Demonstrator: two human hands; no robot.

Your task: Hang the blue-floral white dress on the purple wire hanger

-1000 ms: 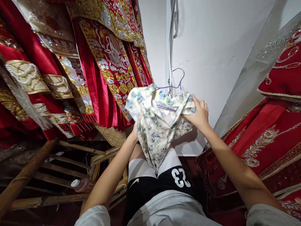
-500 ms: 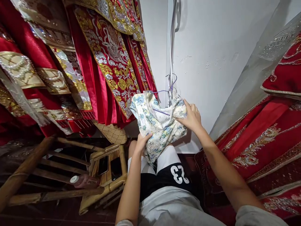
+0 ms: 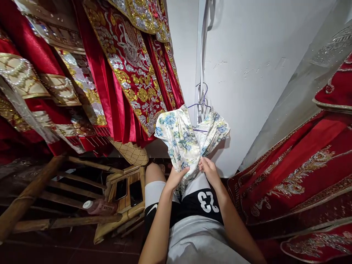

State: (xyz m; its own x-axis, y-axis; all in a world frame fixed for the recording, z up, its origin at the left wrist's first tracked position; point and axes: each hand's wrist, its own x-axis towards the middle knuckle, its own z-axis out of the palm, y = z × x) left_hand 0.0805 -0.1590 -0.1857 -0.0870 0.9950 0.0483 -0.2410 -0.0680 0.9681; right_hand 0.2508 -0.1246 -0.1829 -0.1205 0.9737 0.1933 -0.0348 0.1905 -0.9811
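Observation:
A white floral blouse [image 3: 178,134] with short sleeves, printed in blue and yellow, is draped on a thin purple hanger [image 3: 205,96] in front of me. My left hand [image 3: 177,178] grips the blouse's lower left side, thumb on top of the cloth and the other fingers hidden behind it. My right hand [image 3: 208,169] pinches the fabric near the front, below the V-shaped neckline. The lower end of the garment hangs down between my thighs.
Red embroidered gowns [image 3: 137,80] hang at the left, and more red beaded garments [image 3: 297,172] stand at the right. Two phones lie on a bamboo stool [image 3: 127,196]. A pink bottle [image 3: 100,207] rests beside it. A white wall [image 3: 247,44] rises ahead.
My right hand has left the right sleeve and moved down to the blouse's front. The blouse now spreads wider on the hanger. My left hand has shifted slightly right and down.

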